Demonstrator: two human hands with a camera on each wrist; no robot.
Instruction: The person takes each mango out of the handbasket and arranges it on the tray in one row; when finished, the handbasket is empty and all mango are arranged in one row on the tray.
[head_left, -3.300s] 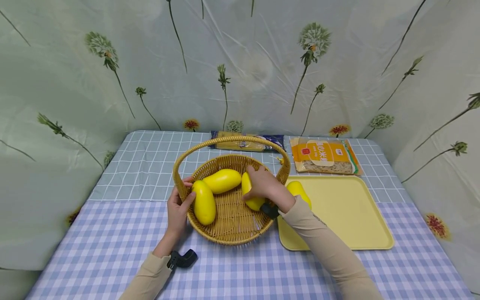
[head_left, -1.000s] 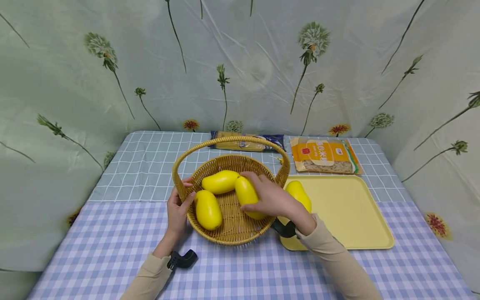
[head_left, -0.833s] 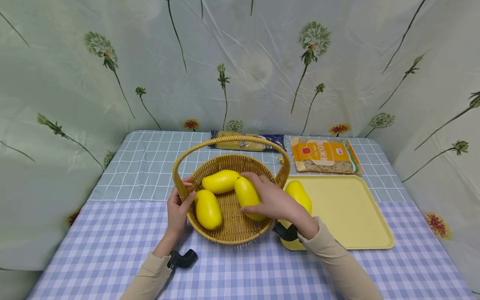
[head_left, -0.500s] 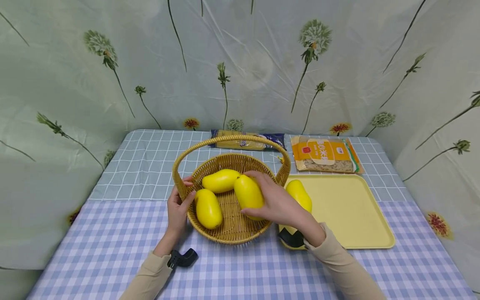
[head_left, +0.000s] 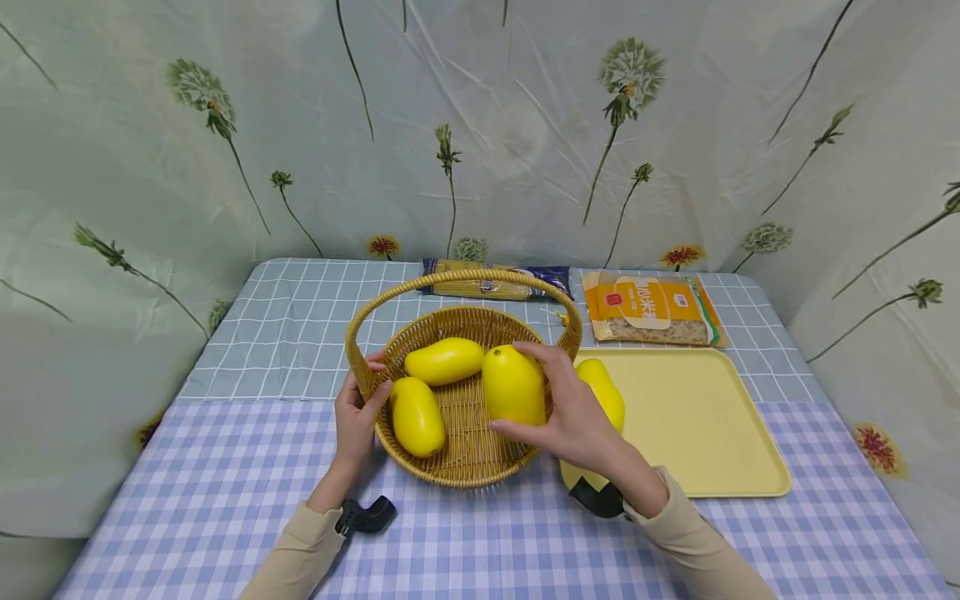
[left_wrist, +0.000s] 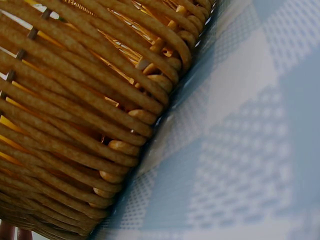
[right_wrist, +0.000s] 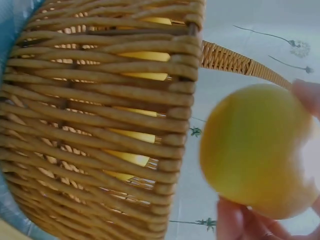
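Yellow fruit (head_left: 513, 390) held over wicker basket (head_left: 467, 429)

The basket's side is clamped by the left grip (head_left: 358, 421). The fruit is clamped between thumb and fingers of the right grip (head_left: 577, 412), above the basket's right side. A transfer across the rim appears to be in hand; next, the handle (head_left: 572, 329) would need to be cleared. Beyond, an orange packet (head_left: 651, 310) is seen behind the tray (head_left: 693, 425).
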